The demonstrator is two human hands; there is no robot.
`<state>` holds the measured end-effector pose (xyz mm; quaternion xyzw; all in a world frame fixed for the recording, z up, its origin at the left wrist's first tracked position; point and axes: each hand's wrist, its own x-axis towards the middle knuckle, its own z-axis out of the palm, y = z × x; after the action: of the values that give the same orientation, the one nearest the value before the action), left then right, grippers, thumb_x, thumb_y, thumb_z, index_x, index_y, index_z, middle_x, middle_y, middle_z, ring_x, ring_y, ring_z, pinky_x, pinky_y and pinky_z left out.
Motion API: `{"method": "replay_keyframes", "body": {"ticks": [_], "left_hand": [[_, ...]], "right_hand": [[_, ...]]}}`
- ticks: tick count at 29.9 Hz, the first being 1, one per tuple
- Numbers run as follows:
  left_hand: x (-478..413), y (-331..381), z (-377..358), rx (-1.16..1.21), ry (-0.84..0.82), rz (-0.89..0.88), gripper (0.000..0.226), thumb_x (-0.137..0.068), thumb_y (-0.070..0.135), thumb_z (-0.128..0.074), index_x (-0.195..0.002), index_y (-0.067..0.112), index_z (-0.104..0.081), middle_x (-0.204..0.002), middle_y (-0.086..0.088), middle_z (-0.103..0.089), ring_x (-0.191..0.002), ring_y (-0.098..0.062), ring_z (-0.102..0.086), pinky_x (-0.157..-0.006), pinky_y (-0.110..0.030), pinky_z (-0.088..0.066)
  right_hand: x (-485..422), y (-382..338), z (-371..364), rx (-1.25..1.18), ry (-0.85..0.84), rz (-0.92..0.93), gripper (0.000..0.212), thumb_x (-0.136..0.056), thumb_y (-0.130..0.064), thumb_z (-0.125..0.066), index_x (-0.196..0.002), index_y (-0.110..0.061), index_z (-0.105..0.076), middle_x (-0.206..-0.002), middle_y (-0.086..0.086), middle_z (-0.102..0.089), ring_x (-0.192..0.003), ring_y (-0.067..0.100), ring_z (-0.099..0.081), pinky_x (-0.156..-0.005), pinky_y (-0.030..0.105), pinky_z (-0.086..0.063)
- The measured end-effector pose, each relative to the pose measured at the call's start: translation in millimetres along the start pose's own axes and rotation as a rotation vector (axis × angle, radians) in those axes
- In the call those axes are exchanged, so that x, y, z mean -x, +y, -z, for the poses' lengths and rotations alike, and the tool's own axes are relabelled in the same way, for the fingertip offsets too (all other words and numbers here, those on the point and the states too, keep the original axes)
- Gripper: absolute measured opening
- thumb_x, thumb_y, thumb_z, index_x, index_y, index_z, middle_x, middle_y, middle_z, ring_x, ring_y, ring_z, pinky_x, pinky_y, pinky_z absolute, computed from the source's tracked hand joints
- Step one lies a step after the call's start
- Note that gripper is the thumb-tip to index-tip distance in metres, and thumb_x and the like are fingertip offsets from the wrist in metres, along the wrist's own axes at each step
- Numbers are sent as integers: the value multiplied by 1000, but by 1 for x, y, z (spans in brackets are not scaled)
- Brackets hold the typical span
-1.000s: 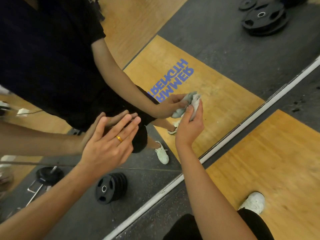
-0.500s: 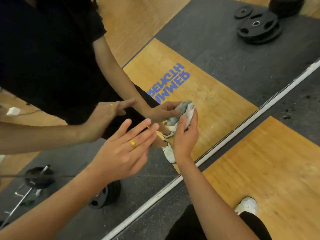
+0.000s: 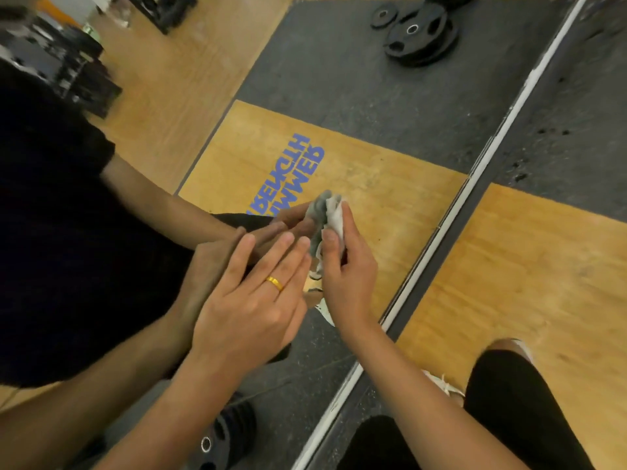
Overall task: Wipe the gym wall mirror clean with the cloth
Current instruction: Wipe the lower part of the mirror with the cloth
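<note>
Looked down on a floor point(image 3: 529, 273) of yellow wood panel, bordered farther off by dark rubber matting point(image 3: 576, 106) flecked with black crumbs point(image 3: 519, 171); bore a white laced shoe point(image 3: 444, 385) near the bottom

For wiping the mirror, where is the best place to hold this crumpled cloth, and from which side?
Probably grip the bunched back of the cloth, coming from the room side, as the right hand does: the wad is crumpled against the mirror, so only its back is free.
</note>
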<state>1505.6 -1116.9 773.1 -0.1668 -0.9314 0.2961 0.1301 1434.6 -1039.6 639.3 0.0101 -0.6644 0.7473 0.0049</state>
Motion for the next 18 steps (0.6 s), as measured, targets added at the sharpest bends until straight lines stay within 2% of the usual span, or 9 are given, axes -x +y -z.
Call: {"method": "replay_keyframes", "body": {"ticks": [2, 5, 6, 8, 10, 13, 16, 18], "left_hand": [[0, 0, 0, 11, -8, 7, 39, -98, 20, -52, -130, 7, -70, -146, -9, -60, -138, -24, -54, -121, -54, -27], [1, 1, 0, 14, -20, 5, 40, -98, 20, -52, -130, 7, -70, -147, -9, -59, -139, -24, -53, -121, -55, -28], [1, 2, 0, 9, -21, 1, 39, -97, 20, -52, -129, 7, -71, -147, -8, -59, -139, -24, -53, -120, -55, -28], [0, 2, 1, 0, -22, 1, 38, -97, 20, -53, -128, 7, -72, -147, -7, -59, -139, -24, -53, -121, -54, -26], [-1, 1, 2, -10, -28, -4, 38, -97, 20, -53, -127, 7, -72, -147, -8, -58, -139, -24, -52, -122, -54, -25], [-2, 0, 3, -22, -35, -20, 37, -97, 21, -54, -126, 7, -73, -146, -9, -59, -138, -25, -53, -121, -54, -24], [-2, 0, 4, -10, -35, -19, 37, -95, 20, -56, -125, 7, -73, -145, -8, -59, -137, -26, -55, -119, -56, -28], [-2, 0, 5, -1, -44, -17, 37, -96, 20, -55, -125, 7, -73, -145, -8, -58, -137, -26, -54, -120, -56, -27]], "right_hand": [[6, 2, -7, 17, 38, 85, 48, -106, -20, -54, -153, -13, -47, -122, -18, -59, -107, 5, -63, -87, 33, -56], [2, 19, -7, 72, 76, 181, 45, -106, -19, -52, -150, -8, -51, -121, -4, -66, -105, 9, -63, -86, 29, -53], [-4, 25, -7, 79, 99, 162, 45, -106, -20, -50, -150, -8, -52, -125, -4, -67, -107, 6, -63, -87, 25, -52], [-17, 31, -6, 68, 164, 29, 45, -108, -23, -47, -152, -14, -51, -137, -18, -60, -120, -6, -57, -98, 21, -50], [-29, 37, -6, 52, 224, -149, 45, -109, -27, -44, -153, -20, -50, -145, -14, -59, -129, 1, -57, -105, 35, -51], [-39, 32, -7, 63, 249, -244, 50, -107, -41, -39, -152, -23, -49, -133, -1, -69, -117, 17, -66, -96, 49, -54], [-35, -2, -12, 6, 194, -46, 49, -108, -35, -44, -151, -15, -50, -129, 5, -70, -110, 21, -69, -91, 46, -56], [-44, -27, -12, 0, 199, 133, 47, -107, -29, -48, -149, -10, -52, -124, 7, -72, -101, 20, -71, -84, 34, -57]]}}
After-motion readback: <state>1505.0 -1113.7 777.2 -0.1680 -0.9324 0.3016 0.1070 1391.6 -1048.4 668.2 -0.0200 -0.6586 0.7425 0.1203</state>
